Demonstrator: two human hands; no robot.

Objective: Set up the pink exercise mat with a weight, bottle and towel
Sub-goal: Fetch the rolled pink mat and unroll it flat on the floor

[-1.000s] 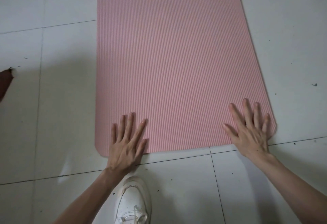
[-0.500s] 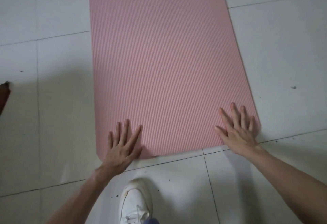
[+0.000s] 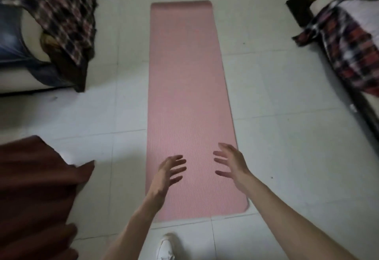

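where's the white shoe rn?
Head view, bottom centre: the white shoe is on the tiled floor just short of the pink mat's near edge, between the two forearms, below the left hand.

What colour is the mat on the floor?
Pink, with fine ribbing; the mat shows in the head view.

Both hands have lifted off the mat: the left hand and right hand now hover above it, fingers spread, palms facing each other, holding nothing.
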